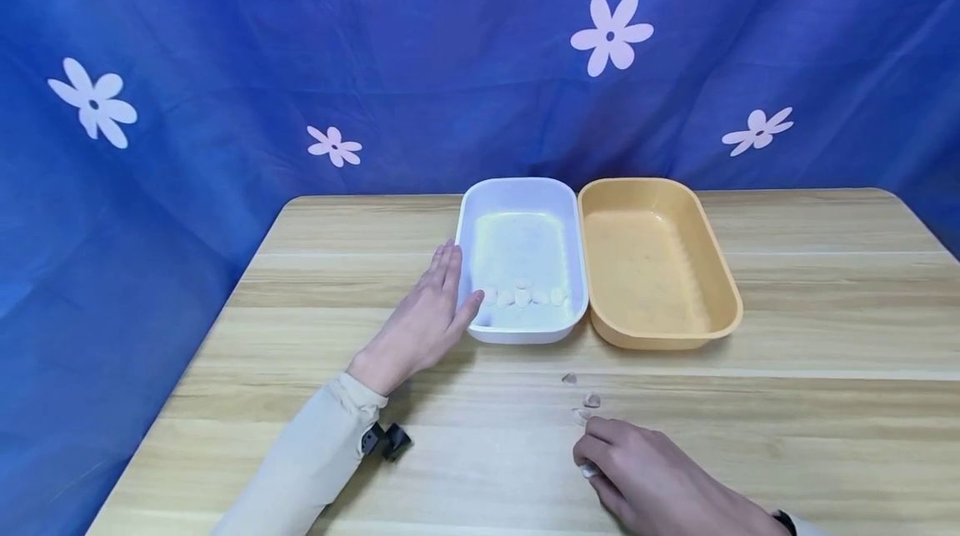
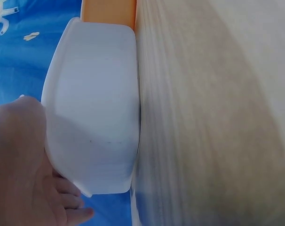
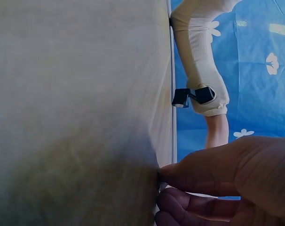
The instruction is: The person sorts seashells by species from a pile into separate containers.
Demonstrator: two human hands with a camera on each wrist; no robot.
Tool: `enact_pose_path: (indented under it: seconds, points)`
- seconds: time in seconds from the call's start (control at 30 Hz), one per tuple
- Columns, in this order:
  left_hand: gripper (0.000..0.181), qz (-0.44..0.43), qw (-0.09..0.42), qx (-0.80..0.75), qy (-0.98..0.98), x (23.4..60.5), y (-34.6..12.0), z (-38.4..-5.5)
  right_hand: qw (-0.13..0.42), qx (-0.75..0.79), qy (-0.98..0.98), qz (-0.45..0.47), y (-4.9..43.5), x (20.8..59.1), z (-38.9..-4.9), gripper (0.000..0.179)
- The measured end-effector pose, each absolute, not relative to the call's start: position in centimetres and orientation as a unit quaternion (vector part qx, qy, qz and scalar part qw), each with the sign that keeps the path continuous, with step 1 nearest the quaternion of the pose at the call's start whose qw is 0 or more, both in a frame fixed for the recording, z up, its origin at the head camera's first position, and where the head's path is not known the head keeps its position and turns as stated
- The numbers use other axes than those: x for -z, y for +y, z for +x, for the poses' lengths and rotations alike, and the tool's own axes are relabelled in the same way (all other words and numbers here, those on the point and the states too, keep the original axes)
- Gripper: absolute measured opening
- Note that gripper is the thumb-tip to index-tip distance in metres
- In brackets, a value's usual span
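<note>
My left hand [image 1: 423,311] lies along the left wall of a white plastic basin [image 1: 525,336], fingers straight and thumb over the rim. The left wrist view shows the same hand [image 2: 20,165] against the basin's outer wall [image 2: 95,94]. Several small whitish pieces [image 1: 522,297] lie inside near the basin's front. Down at the tabletop, my right hand [image 1: 645,469] pinches a small pale piece [image 1: 590,469] between thumb and fingers, mostly covered by them. Just beyond those fingertips lie three similar pieces [image 1: 592,400], pale with darker patches; their exact kind is too small to tell.
An orange-yellow basin [image 1: 660,343] stands against the white one's right side. Both sit toward the back of the wood-grain table [image 1: 825,311]. Behind it hangs a blue curtain [image 1: 465,61] with flower prints. A small black camera [image 1: 390,441] sticks out from my left wrist.
</note>
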State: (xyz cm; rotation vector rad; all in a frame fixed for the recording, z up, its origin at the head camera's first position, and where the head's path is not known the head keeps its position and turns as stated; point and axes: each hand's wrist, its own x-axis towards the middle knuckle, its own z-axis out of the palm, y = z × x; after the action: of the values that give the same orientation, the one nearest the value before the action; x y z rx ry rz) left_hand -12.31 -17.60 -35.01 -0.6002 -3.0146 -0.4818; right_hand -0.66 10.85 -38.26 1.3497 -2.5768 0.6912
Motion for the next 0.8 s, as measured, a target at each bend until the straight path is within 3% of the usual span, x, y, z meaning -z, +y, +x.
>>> enact_pose_path:
  seconds: [0.63,0.8]
  points:
    - [0.074,-0.202,0.018,0.152,-0.967,35.2,-17.8,-12.5,0.070,-0.228,-0.865,0.442,10.8,37.4,-0.8,0.013]
    - [0.073,-0.199,0.019,0.155,-0.967,35.2,-17.6,-12.5,0.034,-0.230,-0.870,0.435,11.0,37.1,-0.8,0.008]
